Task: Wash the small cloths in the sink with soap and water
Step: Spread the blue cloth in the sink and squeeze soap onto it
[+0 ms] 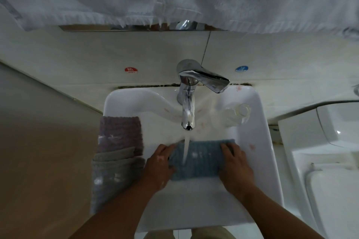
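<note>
Blue cloth [198, 159], long axis left-right, under water stream [186, 149]

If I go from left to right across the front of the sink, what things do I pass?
grey cloth → left hand → blue cloth → right hand → toilet

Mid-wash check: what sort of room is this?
Probably a bathroom: a white sink with a running tap, hot and cold stickers on the tiled wall, and what looks like a toilet beside it.
</note>
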A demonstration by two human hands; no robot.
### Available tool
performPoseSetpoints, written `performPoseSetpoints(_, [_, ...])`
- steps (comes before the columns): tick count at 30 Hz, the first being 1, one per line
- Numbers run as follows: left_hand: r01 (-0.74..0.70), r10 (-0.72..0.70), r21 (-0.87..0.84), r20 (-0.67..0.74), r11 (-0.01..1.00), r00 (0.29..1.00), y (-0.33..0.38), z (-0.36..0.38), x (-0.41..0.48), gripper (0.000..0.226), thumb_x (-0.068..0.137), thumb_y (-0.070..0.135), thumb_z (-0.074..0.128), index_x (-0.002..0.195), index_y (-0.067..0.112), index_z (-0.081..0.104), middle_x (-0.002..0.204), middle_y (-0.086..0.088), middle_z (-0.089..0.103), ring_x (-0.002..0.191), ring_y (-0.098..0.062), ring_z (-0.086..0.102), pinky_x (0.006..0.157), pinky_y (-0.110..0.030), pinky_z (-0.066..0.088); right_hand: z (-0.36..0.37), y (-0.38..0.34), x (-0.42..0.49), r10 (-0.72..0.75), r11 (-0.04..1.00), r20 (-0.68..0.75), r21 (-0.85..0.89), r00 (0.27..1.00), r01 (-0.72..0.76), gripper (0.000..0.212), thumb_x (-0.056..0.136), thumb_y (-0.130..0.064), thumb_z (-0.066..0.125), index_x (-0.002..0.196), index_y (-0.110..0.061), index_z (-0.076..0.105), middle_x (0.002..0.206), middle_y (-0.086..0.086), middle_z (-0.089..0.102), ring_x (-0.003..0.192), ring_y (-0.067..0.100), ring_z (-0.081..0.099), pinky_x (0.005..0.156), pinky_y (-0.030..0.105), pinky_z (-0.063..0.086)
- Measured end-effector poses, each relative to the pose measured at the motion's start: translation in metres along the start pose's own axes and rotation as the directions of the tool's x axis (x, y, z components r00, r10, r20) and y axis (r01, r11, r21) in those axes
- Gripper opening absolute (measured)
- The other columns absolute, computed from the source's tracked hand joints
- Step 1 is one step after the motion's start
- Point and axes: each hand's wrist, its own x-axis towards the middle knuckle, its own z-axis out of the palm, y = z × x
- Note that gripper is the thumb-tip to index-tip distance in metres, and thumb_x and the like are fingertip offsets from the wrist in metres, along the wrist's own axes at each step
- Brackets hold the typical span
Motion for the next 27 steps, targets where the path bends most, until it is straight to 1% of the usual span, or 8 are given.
performPoseSetpoints(3, [0.045, -0.046, -0.023, -0.037, 0.999, 0.998, -0.009, -0.011, -0.003, 0.083, 0.076, 0.01, 0.082, 0.149, 0.024, 0.045, 0.13, 0.003, 0.047, 0.113, -0.018, 0.056, 0.102, -0.032, 0.048, 0.003, -0.013, 0.009, -0.052, 0.999, 0.008, 0.009, 0.999, 0.052, 0.082, 0.088, -0.029, 0.072, 0.155, -0.028, 0.024, 0.156, -0.005, 0.018, 0.136, 0.018, 0.033, 0.099, 0.039, 0.054])
performPoseSetpoints(5, [0.105, -0.105, -0.016, -0.063, 0.994, 0.992, -0.016, -0.016, -0.009, 0.084, 0.076, 0.01, 0.082, 0.15, 0.021, 0.043, 0.137, 0.0, 0.046, 0.119, -0.022, 0.054, 0.106, -0.036, 0.046, 0.006, -0.024, 0.013, -0.078, 0.997, 0.002, 0.023, 0.997, 0.078, 0.081, 0.086, -0.029, 0.072, 0.153, -0.03, 0.026, 0.155, -0.007, 0.02, 0.134, 0.017, 0.034, 0.097, 0.04, 0.056])
performPoseSetpoints(9, [0.203, -0.201, 0.011, -0.106, 0.979, 0.974, -0.023, -0.019, -0.025, 0.084, 0.08, 0.013, 0.08, 0.152, 0.022, 0.039, 0.152, -0.002, 0.034, 0.129, -0.023, 0.051, 0.113, -0.032, 0.041, 0.017, -0.041, 0.013, -0.116, 0.992, 0.006, 0.048, 0.993, 0.116, 0.08, 0.086, -0.03, 0.072, 0.152, -0.031, 0.026, 0.154, -0.008, 0.02, 0.131, 0.016, 0.036, 0.097, 0.038, 0.055])
performPoseSetpoints(12, [0.239, -0.234, 0.037, -0.107, 0.97, 0.966, -0.023, -0.02, -0.039, 0.081, 0.084, 0.014, 0.077, 0.154, 0.019, 0.035, 0.155, -0.004, 0.028, 0.131, -0.025, 0.051, 0.112, -0.03, 0.04, 0.023, -0.046, 0.007, -0.149, 0.987, 0.012, 0.061, 0.989, 0.148, 0.081, 0.085, -0.034, 0.073, 0.152, -0.032, 0.026, 0.153, -0.009, 0.018, 0.131, 0.015, 0.035, 0.097, 0.038, 0.055])
performPoseSetpoints(16, [0.228, -0.221, 0.052, -0.112, 0.972, 0.969, -0.03, -0.016, -0.054, 0.081, 0.08, 0.011, 0.078, 0.151, 0.013, 0.04, 0.152, -0.01, 0.034, 0.129, -0.029, 0.053, 0.108, -0.03, 0.042, 0.029, -0.045, -0.006, -0.194, 0.979, 0.042, 0.076, 0.98, 0.191, 0.081, 0.086, -0.041, 0.071, 0.152, -0.034, 0.025, 0.152, -0.009, 0.018, 0.133, 0.014, 0.033, 0.101, 0.037, 0.053])
performPoseSetpoints(21, [0.18, -0.178, 0.046, -0.056, 0.983, 0.983, -0.032, -0.015, -0.058, 0.081, 0.084, 0.012, 0.074, 0.154, 0.017, 0.034, 0.152, -0.004, 0.03, 0.129, -0.023, 0.051, 0.11, -0.027, 0.04, 0.027, -0.033, -0.02, -0.185, 0.982, 0.099, 0.066, 0.978, 0.179, 0.082, 0.087, -0.041, 0.068, 0.154, -0.033, 0.022, 0.153, -0.012, 0.015, 0.136, 0.011, 0.028, 0.105, 0.034, 0.048])
performPoseSetpoints(24, [0.134, -0.135, 0.038, 0.005, 0.99, 0.991, -0.024, -0.012, -0.049, 0.082, 0.085, 0.013, 0.074, 0.155, 0.022, 0.032, 0.149, 0.001, 0.031, 0.126, -0.02, 0.051, 0.108, -0.018, 0.035, 0.024, -0.017, -0.024, -0.141, 0.989, 0.077, 0.052, 0.987, 0.137, 0.081, 0.088, -0.041, 0.067, 0.155, -0.031, 0.022, 0.154, -0.011, 0.017, 0.138, 0.011, 0.029, 0.105, 0.033, 0.048])
performPoseSetpoints(27, [0.082, -0.083, 0.055, 0.014, 0.995, 0.996, -0.011, -0.007, -0.032, 0.082, 0.083, 0.01, 0.074, 0.153, 0.027, 0.035, 0.141, 0.003, 0.035, 0.122, -0.018, 0.053, 0.101, -0.012, 0.035, 0.017, 0.0, -0.023, -0.094, 0.994, 0.016, 0.05, 0.995, 0.093, 0.082, 0.087, -0.038, 0.069, 0.155, -0.03, 0.025, 0.156, -0.009, 0.021, 0.138, 0.012, 0.034, 0.1, 0.032, 0.051])
